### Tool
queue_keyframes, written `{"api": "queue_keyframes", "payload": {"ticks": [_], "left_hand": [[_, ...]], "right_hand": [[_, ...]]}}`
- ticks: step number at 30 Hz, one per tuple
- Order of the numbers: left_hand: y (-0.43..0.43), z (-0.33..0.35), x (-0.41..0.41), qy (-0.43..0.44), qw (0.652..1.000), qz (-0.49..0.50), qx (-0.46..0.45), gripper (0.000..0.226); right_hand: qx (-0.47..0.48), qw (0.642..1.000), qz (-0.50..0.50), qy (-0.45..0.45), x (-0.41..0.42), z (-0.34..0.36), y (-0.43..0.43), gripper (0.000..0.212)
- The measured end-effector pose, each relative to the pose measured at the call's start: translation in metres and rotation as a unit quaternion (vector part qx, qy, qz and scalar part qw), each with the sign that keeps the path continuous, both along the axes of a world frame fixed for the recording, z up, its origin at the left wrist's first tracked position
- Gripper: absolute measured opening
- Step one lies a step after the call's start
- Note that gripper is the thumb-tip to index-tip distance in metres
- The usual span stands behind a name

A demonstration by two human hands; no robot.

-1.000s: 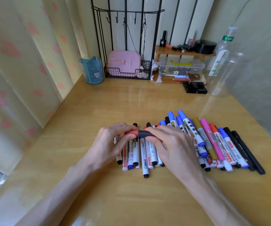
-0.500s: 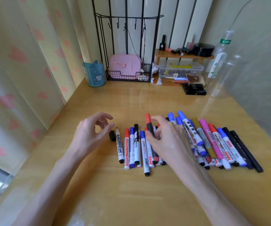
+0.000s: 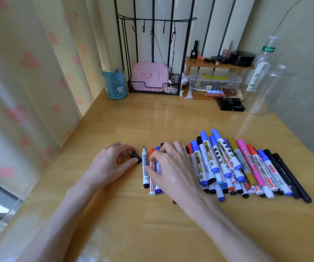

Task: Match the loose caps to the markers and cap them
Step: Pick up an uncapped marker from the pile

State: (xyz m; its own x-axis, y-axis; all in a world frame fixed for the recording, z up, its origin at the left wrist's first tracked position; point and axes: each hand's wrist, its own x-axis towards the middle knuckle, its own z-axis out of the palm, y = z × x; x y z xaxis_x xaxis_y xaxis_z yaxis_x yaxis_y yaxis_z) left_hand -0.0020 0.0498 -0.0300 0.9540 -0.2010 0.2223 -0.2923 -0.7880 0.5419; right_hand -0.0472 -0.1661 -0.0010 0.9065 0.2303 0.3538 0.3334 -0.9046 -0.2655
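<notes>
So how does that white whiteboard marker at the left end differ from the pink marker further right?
The whiteboard marker is uncapped, black tip bare; the pink marker wears a pink cap. The whiteboard marker's barrel is white with black print; the pink marker's is pink. The whiteboard marker ends the row; the pink marker has neighbours on both sides. Both lie on the wooden table.

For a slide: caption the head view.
Left hand pinches a black cap beside an uncapped whiteboard marker; right hand covers the marker row.
</notes>
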Motion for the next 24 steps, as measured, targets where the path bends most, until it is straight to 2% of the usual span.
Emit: {"api": "queue_keyframes", "payload": {"ticks": [5, 10, 13, 15, 17, 19, 21, 24], "left_hand": [[0.001, -0.002, 0.001, 0.003, 1.000, 0.002, -0.024, 0.025], [0.004, 0.004, 0.004, 0.030, 0.991, 0.047, -0.119, 0.024], [0.004, 0.008, 0.003, 0.054, 0.976, 0.068, -0.201, 0.018], [0.000, 0.009, 0.002, 0.040, 0.973, 0.076, -0.216, 0.011], [-0.008, 0.012, 0.001, 0.036, 0.969, 0.063, -0.236, 0.005], [-0.020, 0.015, -0.003, 0.068, 0.952, 0.037, -0.298, 0.001], [-0.031, 0.019, -0.009, 0.104, 0.927, 0.007, -0.361, 0.007], [-0.049, 0.029, -0.019, 0.100, 0.910, -0.053, -0.398, 0.016]], "right_hand": [[-0.047, 0.998, -0.027, 0.013, 0.007, 0.000, 0.023, 0.035], [-0.062, 0.994, -0.067, 0.060, 0.012, 0.008, 0.038, 0.037], [-0.019, 0.994, -0.088, 0.061, 0.013, 0.007, 0.035, 0.035], [0.028, 0.995, -0.085, 0.041, 0.013, 0.010, 0.025, 0.033], [0.083, 0.993, -0.080, 0.039, 0.012, 0.019, 0.008, 0.029], [0.120, 0.988, -0.072, 0.062, 0.012, 0.027, -0.012, 0.027], [0.138, 0.987, -0.053, 0.064, 0.010, 0.033, -0.034, 0.023], [0.172, 0.984, -0.017, 0.049, -0.001, 0.037, -0.070, 0.025]]}}
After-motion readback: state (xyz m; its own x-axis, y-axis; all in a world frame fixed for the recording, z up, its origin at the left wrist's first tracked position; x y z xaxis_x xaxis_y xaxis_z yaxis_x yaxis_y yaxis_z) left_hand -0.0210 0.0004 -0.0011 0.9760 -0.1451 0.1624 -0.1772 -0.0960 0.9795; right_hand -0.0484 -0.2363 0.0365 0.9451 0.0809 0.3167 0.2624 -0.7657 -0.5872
